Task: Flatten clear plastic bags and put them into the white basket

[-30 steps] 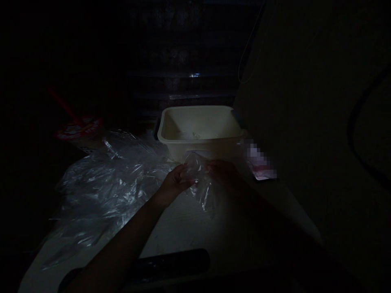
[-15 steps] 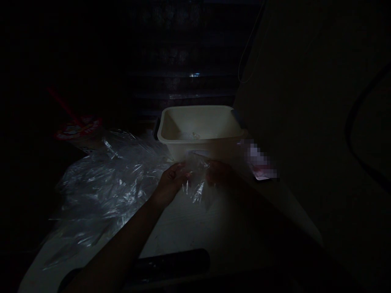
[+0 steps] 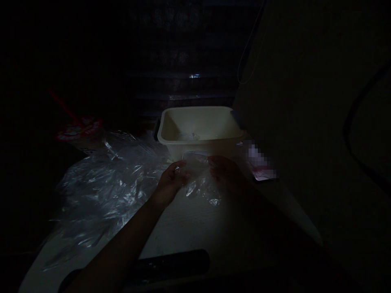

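Right between the hands lies a small piece of thin, clear plastic film (image 3: 198,175), its upper edge running roughly crosswise and its crumpled lower part hanging toward the wearer. The left hand (image 3: 171,183) pinches one side between thumb and fingers; the right hand (image 3: 224,171), deeper in shadow, grips the other, and both look about equally near its middle. Just beyond the fingertips stands a cream, rounded-rectangular plastic tub (image 3: 201,142), smooth-walled, with dark handles. To the left of the left hand spreads a loose, glossy heap of crinkled clear plastic (image 3: 113,191), catching sharp glints; past it is a cup with a red patterned lid and a red straw (image 3: 80,129). Beneath the hands is a pale, matte tabletop (image 3: 180,224). Nearer the wearer lies a long black object with a rounded end (image 3: 177,263), its material too dark to tell.
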### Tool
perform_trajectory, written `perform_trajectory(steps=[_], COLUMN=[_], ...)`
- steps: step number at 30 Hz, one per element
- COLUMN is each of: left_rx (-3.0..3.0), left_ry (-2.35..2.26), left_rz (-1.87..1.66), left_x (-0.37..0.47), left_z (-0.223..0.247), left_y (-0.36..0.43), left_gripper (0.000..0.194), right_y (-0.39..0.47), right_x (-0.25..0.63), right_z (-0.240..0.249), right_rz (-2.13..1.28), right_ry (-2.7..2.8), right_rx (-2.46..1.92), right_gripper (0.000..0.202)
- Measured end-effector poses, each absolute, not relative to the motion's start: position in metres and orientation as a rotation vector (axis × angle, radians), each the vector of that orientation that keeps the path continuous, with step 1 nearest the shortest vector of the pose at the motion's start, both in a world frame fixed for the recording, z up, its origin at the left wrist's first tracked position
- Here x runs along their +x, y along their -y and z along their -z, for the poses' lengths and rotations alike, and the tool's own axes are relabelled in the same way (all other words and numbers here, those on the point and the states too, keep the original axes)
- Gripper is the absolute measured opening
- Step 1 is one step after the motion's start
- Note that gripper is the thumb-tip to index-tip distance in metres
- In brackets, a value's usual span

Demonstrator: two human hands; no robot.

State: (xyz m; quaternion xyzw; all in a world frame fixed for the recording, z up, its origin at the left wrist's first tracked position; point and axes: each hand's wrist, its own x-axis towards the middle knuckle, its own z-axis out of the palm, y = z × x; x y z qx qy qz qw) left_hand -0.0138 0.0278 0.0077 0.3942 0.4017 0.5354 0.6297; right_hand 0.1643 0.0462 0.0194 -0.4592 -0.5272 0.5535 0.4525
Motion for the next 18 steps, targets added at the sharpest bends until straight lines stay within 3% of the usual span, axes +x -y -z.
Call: perform_trajectory(steps=[9, 13, 18], left_rx=[0.874, 0.871, 0.871], left_ry=[-0.898, -0.903, -0.906], left_rz=[-1.228, -1.22, -1.22], left_x=[-0.013, -0.013, -0.014], left_z=[-0.008, -0.007, -0.007], left_y=[-0.029, -0.028, -0.029], left_gripper=[0.039, 0.038, 0.038], right_y=[-0.045, -0.039, -0.034], right_x=[0.165, 0.168, 0.189], right_z=[-0.02, -0.024, -0.035], right_rz=[-1.205, -0.766, 0.041], right_ry=[1.467, 1.667, 1.606], right_rx=[-1.335, -1.373, -1.463], right_gripper=[0.028, 0.016, 0.019])
